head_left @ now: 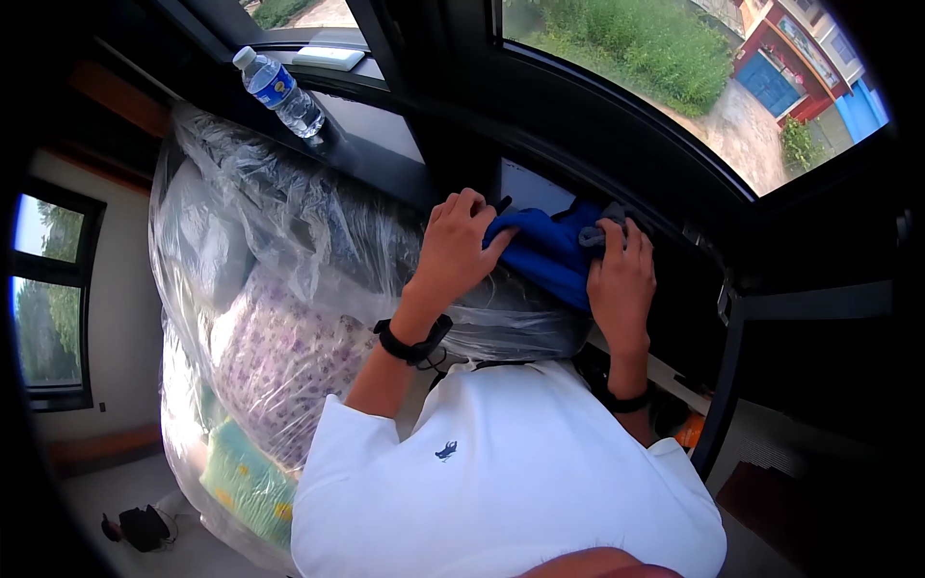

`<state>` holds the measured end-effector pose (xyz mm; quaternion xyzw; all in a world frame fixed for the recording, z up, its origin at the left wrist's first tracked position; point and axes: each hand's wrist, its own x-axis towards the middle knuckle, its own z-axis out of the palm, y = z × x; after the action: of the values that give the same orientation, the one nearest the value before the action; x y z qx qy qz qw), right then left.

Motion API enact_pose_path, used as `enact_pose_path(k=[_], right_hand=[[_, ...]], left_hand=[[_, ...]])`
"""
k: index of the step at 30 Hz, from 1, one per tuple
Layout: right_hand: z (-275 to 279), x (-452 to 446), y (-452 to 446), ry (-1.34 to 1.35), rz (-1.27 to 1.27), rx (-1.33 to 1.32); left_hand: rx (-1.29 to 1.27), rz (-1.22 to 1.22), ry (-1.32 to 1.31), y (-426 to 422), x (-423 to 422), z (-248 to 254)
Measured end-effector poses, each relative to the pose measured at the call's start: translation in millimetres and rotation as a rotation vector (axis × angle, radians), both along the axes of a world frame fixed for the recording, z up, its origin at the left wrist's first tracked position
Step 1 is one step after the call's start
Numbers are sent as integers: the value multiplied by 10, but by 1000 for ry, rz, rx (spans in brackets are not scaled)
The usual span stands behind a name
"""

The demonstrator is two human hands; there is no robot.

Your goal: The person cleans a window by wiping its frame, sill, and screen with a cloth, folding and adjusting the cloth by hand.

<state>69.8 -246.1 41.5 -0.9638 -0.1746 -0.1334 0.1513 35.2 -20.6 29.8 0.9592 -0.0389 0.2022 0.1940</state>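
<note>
A piece of blue cloth [540, 252] is stretched between my two hands by the window sill. My left hand [458, 246] grips its left end, thumb over the cloth and fingers curled. A small dark tip shows beside those fingers; I cannot make out what it is. My right hand [622, 279] is closed at the other end, its fingertips on a bunched grey fuzzy piece [599, 229] lying against the blue cloth. Whether the grey piece is part of the blue cloth I cannot tell. A black watch [412, 342] is on my left wrist.
Clear plastic sheeting [318, 212] covers bedding, with a flowered purple piece [279, 361] and a green one [246, 472] under it. A water bottle [281, 93] stands on the sill near a white flat box [329, 58]. An open window frame [617, 87] is ahead.
</note>
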Motion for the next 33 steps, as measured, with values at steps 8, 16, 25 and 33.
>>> enact_pose_path(k=[8, 16, 25, 33], right_hand=[[112, 5, -170, 219, 251, 420], [2, -416, -911, 285, -36, 463], [89, -691, -911, 110, -25, 299], [-116, -432, -496, 72, 183, 350]], left_hand=[[-315, -378, -8, -616, 226, 24], [-420, -542, 237, -1370, 175, 136], [-140, -313, 149, -1219, 102, 154], [227, 98, -58, -704, 343, 19]])
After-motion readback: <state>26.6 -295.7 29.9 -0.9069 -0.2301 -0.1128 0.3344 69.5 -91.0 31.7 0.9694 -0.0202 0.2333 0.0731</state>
